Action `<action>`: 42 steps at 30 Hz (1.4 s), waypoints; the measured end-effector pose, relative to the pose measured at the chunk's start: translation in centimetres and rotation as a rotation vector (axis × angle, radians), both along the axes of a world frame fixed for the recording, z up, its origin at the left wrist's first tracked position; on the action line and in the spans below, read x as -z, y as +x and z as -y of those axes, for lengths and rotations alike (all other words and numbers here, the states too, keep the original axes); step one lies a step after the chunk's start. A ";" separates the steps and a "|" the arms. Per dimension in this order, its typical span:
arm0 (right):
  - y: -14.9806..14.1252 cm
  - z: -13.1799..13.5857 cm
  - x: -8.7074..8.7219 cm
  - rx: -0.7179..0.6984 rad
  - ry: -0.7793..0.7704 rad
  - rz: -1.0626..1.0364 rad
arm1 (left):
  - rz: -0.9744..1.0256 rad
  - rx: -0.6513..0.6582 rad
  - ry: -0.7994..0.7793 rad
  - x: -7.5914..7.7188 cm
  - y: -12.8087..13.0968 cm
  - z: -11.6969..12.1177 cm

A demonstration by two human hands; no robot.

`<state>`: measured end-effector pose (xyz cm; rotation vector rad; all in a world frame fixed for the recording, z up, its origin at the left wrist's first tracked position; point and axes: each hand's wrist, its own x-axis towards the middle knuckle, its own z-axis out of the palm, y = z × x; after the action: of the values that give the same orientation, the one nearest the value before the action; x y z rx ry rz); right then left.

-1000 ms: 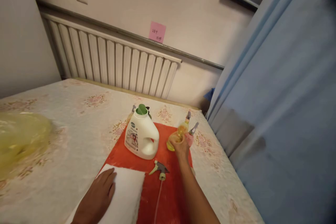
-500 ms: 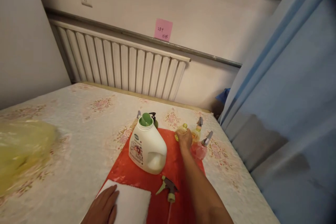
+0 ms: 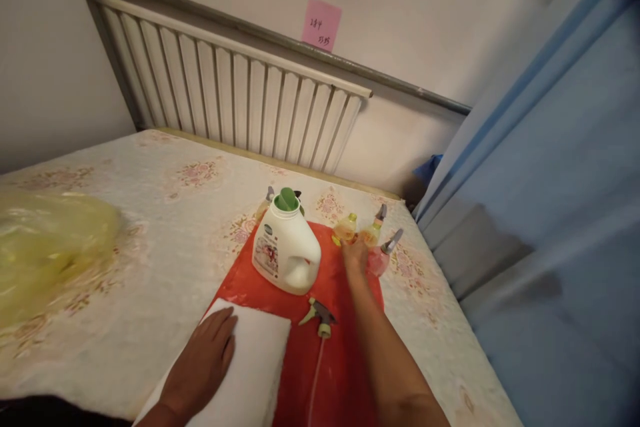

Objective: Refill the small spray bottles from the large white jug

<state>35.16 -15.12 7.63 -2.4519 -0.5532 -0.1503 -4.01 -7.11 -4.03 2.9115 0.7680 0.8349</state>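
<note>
Resting left hand (image 3: 206, 355) flat, unclenched, on white pad (image 3: 260, 350) — with right hand (image 3: 355, 255) beside uncapped yellow bottle (image 3: 346, 229), impossible to tell whether gripping — and spray trigger (image 3: 325, 316) between hands.

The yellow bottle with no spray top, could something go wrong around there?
The yellow bottle might tip if the right hand, so close to it, bumps it; anything inside could spill. The pink bottle, also near that hand, might get knocked. The loose sprayer could slide if something catches its thin tube on the red sheet.
</note>
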 end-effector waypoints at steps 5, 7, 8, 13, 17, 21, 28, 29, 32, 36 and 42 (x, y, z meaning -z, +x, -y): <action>-4.7 5.4 0.5 -0.280 -0.101 -0.122 | 0.007 0.016 -0.027 -0.6 0.3 0.2; -6.8 7.3 0.9 -0.382 -0.151 -0.178 | 0.015 0.017 -0.035 -0.9 0.4 0.2; -7.7 8.2 1.1 -0.411 -0.177 -0.194 | 0.017 0.015 -0.037 -1.0 0.5 0.3; -10.5 10.1 2.0 -0.432 -0.298 -0.232 | 0.021 0.004 -0.047 -1.0 0.7 0.4; -11.0 9.5 2.7 -0.413 -0.346 -0.241 | 0.025 -0.003 -0.042 -0.6 0.7 0.2; -11.1 8.9 3.4 -0.410 -0.354 -0.224 | 0.028 -0.010 -0.013 -0.1 0.7 0.0; -10.8 9.9 3.3 -0.468 -0.306 -0.225 | 0.078 -0.012 -0.054 0.1 0.7 -0.1; -10.5 10.2 2.8 -0.482 -0.292 -0.225 | 0.080 -0.009 -0.050 0.2 0.6 -0.1; -8.8 11.2 0.3 -0.503 -0.241 -0.192 | 0.072 -0.006 -0.012 0.7 0.6 -0.3; -4.1 12.2 -5.7 -0.484 -0.164 -0.072 | 0.066 -0.007 0.017 1.2 0.6 -0.6; 2.9 11.2 -14.3 -0.384 -0.131 0.130 | 0.078 -0.005 0.049 2.0 0.2 -0.7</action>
<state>38.05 -26.30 21.96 -2.4185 -1.1093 -0.1179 -3.86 -6.38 -5.99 2.9005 0.7599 0.9751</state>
